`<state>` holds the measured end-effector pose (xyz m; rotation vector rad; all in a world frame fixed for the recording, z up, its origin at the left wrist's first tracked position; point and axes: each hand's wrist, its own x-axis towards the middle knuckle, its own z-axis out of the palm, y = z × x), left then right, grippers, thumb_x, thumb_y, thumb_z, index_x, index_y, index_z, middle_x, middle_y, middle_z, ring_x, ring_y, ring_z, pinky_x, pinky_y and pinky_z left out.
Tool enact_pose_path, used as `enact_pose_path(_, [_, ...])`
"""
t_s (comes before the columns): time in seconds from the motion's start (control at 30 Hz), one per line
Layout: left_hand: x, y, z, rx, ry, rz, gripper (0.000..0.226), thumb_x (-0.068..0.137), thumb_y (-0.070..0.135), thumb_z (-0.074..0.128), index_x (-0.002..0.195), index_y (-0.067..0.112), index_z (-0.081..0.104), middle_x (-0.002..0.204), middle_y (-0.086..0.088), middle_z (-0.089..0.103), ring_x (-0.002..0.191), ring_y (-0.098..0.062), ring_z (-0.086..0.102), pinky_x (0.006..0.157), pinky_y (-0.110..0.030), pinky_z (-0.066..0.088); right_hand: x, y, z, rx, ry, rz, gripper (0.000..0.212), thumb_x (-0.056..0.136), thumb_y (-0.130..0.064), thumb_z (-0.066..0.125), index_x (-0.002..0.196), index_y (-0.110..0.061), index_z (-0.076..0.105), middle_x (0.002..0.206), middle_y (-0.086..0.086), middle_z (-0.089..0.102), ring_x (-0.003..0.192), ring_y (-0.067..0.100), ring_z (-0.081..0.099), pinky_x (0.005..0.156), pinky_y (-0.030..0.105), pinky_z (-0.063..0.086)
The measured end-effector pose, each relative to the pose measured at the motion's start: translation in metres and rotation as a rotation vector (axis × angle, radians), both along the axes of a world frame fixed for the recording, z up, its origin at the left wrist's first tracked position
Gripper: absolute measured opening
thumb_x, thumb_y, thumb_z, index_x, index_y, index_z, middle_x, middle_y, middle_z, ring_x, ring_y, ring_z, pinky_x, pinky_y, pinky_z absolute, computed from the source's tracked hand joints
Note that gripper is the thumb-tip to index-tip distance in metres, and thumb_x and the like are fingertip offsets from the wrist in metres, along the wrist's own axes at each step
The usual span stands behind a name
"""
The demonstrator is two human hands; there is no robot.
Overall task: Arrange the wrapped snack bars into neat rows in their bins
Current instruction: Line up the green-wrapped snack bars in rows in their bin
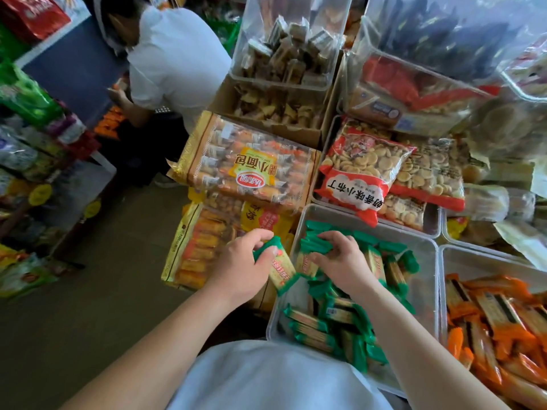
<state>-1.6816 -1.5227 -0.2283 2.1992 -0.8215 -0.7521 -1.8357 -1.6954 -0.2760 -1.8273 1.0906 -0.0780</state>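
Green-wrapped bar [282,269] is being gripped by curled left hand [239,261] at clear bin [426,279] left rim; green bars [307,261] inside bin are being clutched by curled right hand [340,258]

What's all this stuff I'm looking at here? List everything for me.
green snack bars: many, green, jumbled in the near bin
orange snack bars: many, orange, in the right bin
biscuit bag: one, red and white, behind the near bin
bread pack: one, gold and orange, left of the biscuit bag
other person: one, white shirt, far left
left hand: grips a held bar, green, just outside the near bin's left edge
right hand: fingers curled round green snack bars inside the near bin
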Motion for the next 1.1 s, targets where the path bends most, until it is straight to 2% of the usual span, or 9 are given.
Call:
enact_pose_path(0.07, [0.004,0.003,-0.002,-0.009,0.028,-0.002,0.031,0.103,0.033,0.061,0.135,0.032,0.063,0.121,0.007,0.065,0.111,-0.01,0.064,0.085,-0.029,0.061,0.005,-0.001,-0.016,0.023,0.038,0.043,0.046,0.091,-0.033,0.078,0.132,-0.03,0.057,0.124,-0.002,0.048,0.094,0.014,0.063,0.083,0.038,0.062])
enact_pose_path(0.23, [0.007,0.006,-0.008,-0.007,0.05,-0.01,0.03,0.101,0.038,0.062,0.131,0.038,0.063,0.119,0.008,0.066,0.113,-0.01,0.063,0.088,-0.038,0.062,0.005,-0.007,-0.038,-0.091,0.103,0.087,0.056,0.095,-0.026,0.074,0.144,-0.021,0.05,0.134,0.002,0.051,0.095,0.012,0.061,0.088,0.028,0.053])
enact_pose_path(0.37, [0.002,0.001,-0.008,-0.031,0.082,0.006,0.031,0.098,0.045,0.06,0.129,0.041,0.063,0.117,0.011,0.066,0.113,-0.012,0.063,0.09,-0.038,0.061,0.006,-0.008,-0.047,-0.145,0.108,-0.024,0.061,0.091,-0.013,0.075,0.145,-0.018,0.046,0.14,0.005,0.053,0.114,0.025,0.06,0.095,0.037,0.054])
enact_pose_path(0.63, [-0.003,-0.01,-0.005,-0.098,0.165,0.027,0.029,0.101,0.029,0.066,0.13,0.029,0.066,0.117,0.009,0.069,0.11,-0.011,0.068,0.083,-0.031,0.064,0.009,-0.006,-0.041,-0.14,0.237,0.057,0.08,0.093,-0.027,0.073,0.158,-0.017,0.026,0.13,0.005,0.066,0.115,0.027,0.066,0.089,0.039,0.059])
enact_pose_path(0.73, [-0.006,-0.012,-0.007,-0.113,0.174,0.048,0.03,0.101,0.029,0.067,0.131,0.028,0.066,0.115,0.01,0.07,0.107,-0.011,0.069,0.082,-0.036,0.065,-0.003,-0.01,-0.022,-0.102,0.199,0.012,0.061,0.093,-0.026,0.072,0.148,-0.021,0.048,0.13,-0.001,0.07,0.112,0.019,0.068,0.093,0.036,0.058])
enact_pose_path(0.83, [-0.011,-0.016,-0.006,-0.115,0.183,0.052,0.03,0.101,0.029,0.066,0.131,0.028,0.066,0.113,0.012,0.07,0.105,-0.009,0.069,0.085,-0.033,0.063,-0.021,-0.005,0.013,-0.049,0.02,-0.106,0.03,0.096,-0.026,0.07,0.126,-0.025,0.069,0.111,-0.01,0.074,0.096,0.008,0.071,0.078,0.022,0.057])
enact_pose_path(0.9, [-0.015,-0.021,-0.006,-0.136,0.202,0.049,0.031,0.102,0.028,0.065,0.133,0.028,0.065,0.115,0.011,0.07,0.106,-0.008,0.069,0.087,-0.034,0.063,-0.03,0.002,0.038,0.145,-0.122,-0.121,0.021,0.096,-0.03,0.072,0.117,-0.028,0.073,0.102,-0.012,0.077,0.089,0.005,0.073,0.072,0.025,0.061])
enact_pose_path(1.0, [-0.024,-0.026,-0.008,-0.147,0.266,0.025,0.035,0.103,0.028,0.062,0.138,0.033,0.061,0.12,0.009,0.069,0.105,-0.01,0.07,0.085,-0.034,0.064,-0.044,0.008,0.051,0.353,-0.163,-0.082,0.031,0.091,-0.037,0.077,0.119,-0.027,0.073,0.102,-0.013,0.079,0.093,0.004,0.074,0.079,0.032,0.064])
enact_pose_path(1.1, [-0.032,-0.027,-0.01,-0.167,0.342,0.006,0.028,0.103,0.026,0.064,0.129,0.035,0.064,0.117,0.009,0.072,0.099,-0.008,0.072,0.085,-0.032,0.063,-0.056,0.008,0.051,0.262,-0.135,-0.05,0.043,0.084,-0.032,0.084,0.124,-0.027,0.071,0.101,-0.013,0.078,0.093,0.001,0.072,0.083,0.028,0.062])
